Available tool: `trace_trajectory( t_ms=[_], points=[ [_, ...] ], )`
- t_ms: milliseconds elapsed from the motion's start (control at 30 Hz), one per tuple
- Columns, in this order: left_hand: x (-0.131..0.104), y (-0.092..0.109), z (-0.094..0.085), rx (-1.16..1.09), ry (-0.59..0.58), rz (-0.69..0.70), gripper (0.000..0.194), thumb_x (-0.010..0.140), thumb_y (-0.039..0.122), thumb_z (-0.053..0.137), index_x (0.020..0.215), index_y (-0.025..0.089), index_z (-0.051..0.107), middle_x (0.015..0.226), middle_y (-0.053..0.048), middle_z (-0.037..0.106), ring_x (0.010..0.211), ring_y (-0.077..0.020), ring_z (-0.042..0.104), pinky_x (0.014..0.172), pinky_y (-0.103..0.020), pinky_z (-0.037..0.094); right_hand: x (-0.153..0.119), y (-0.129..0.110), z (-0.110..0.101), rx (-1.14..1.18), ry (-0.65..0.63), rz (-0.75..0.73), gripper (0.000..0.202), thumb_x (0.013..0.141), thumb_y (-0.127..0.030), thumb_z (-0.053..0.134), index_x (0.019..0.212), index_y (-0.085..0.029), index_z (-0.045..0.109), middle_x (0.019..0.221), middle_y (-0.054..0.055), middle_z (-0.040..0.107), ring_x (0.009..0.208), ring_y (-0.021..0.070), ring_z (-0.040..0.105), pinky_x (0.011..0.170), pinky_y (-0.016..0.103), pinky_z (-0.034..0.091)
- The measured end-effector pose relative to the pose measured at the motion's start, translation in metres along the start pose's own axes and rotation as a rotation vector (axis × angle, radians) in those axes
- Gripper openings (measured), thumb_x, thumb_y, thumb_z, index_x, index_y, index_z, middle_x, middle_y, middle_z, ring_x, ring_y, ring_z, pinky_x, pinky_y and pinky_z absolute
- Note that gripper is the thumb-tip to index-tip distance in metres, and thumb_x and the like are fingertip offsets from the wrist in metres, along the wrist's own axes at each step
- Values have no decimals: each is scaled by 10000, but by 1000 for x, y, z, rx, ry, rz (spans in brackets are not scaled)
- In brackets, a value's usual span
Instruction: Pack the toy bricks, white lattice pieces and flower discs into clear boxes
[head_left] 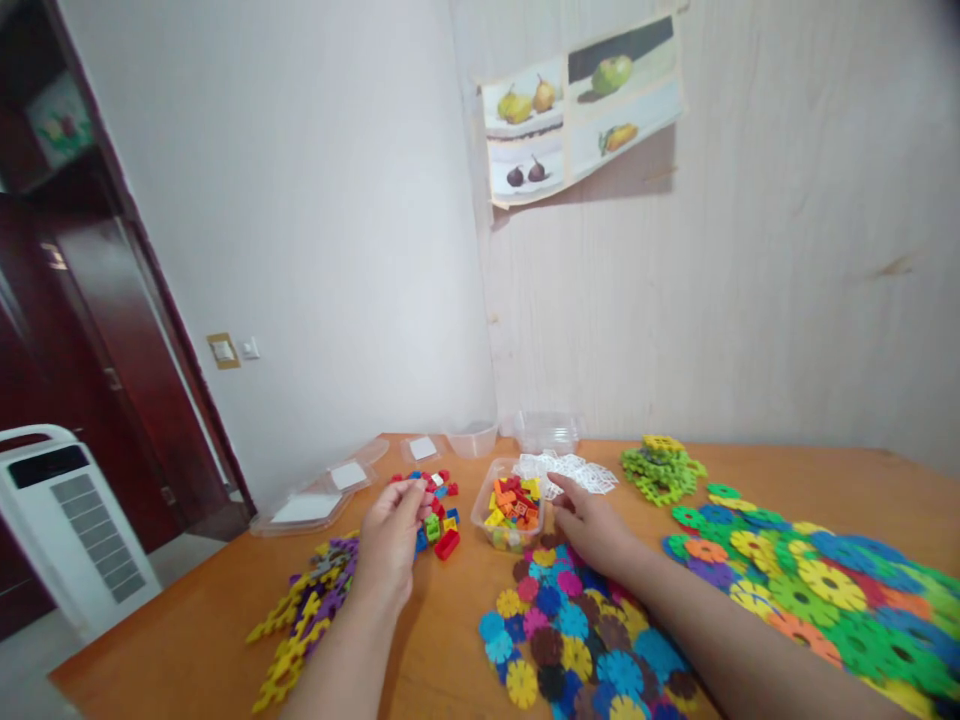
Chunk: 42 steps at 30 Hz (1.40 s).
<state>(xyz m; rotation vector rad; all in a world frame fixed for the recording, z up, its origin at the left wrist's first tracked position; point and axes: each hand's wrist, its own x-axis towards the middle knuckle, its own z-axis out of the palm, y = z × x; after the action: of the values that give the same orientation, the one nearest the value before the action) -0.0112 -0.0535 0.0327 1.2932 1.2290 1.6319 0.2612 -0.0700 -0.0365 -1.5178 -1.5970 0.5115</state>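
My left hand [393, 525] is closed in a pinch just left of the loose building bricks [448, 543], which are red, blue, green and yellow. Whatever lies between its fingertips is too small or hidden to make out. My right hand [589, 520] is at the right side of a clear plastic container [480, 515], its fingers apart and close to the rim; whether they touch it I cannot tell. Orange, yellow and red bricks [516, 500] fill much of that container. Below my right hand spread small notched plastic discs [576, 657] in many colours.
Purple and yellow interlocking pieces [304, 610] lie at left, larger notched discs [832, 585] at right. White pieces [566, 472] and a green stack [661, 470] stand behind. Clear lids [304, 510], an empty tub [472, 440] and another clear box [547, 432] line the back.
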Motion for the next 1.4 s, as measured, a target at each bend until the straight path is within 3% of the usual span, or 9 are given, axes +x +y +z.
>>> trace_trajectory(
  t_ms=[100,233,333,433,567,700,800,1133,1400],
  points=[
    [-3,-8,3,89,-108,38,390,737,536,689,847,162,699,755,-44,702,700,-165,621,662,-264,468,7,4,-2,203,103,105,487,847,-308,500,1314,-182,553,807,35,700,693,181,641,604,278,466],
    [7,-18,-1,194,-136,118,370,786,539,642,813,173,688,709,-23,686,675,-165,614,636,-255,457,9,0,-7,504,115,269,276,840,-355,504,1052,-205,597,686,11,644,584,158,608,551,267,459],
    [20,-25,-7,182,-93,127,378,812,545,609,824,174,680,678,-7,661,631,-154,589,592,-243,446,3,-11,-11,343,176,151,254,874,-425,499,921,-205,617,669,13,622,584,160,586,572,283,462],
    [31,-31,-14,148,17,141,375,817,544,600,818,175,667,672,-2,649,617,-149,577,579,-239,443,-8,-27,-13,-8,192,-146,342,887,-487,545,1054,-209,654,924,56,671,734,175,608,691,313,478],
    [38,-34,-20,186,99,183,359,821,529,586,805,178,664,662,-6,646,596,-155,563,564,-245,431,-22,-48,-10,-226,-61,-351,393,860,-484,638,1177,-253,648,1081,58,638,799,171,612,726,298,473],
    [36,-33,-22,308,101,269,359,853,516,547,784,187,672,670,-10,659,647,-171,588,618,-258,432,-28,-60,-2,-314,-129,-395,141,904,-319,591,927,-222,690,937,45,633,820,171,601,715,268,452],
    [35,-32,-22,325,105,268,341,854,497,542,787,191,675,686,-8,671,671,-180,599,641,-265,429,-30,-64,4,-304,-136,-453,145,927,-254,550,853,-213,668,900,35,626,820,159,594,723,255,445],
    [35,-31,-21,297,96,224,331,836,497,546,765,198,668,688,-8,670,687,-189,595,659,-275,416,-26,-64,6,-316,-162,-454,260,982,-309,493,810,-212,663,870,43,625,827,170,592,738,269,455],
    [34,-28,-19,260,92,198,330,825,494,557,758,192,671,683,-14,674,689,-194,604,648,-271,415,-26,-64,8,-249,-139,-428,293,975,-358,502,804,-216,693,1010,73,648,897,191,617,814,308,488]
  ],
)
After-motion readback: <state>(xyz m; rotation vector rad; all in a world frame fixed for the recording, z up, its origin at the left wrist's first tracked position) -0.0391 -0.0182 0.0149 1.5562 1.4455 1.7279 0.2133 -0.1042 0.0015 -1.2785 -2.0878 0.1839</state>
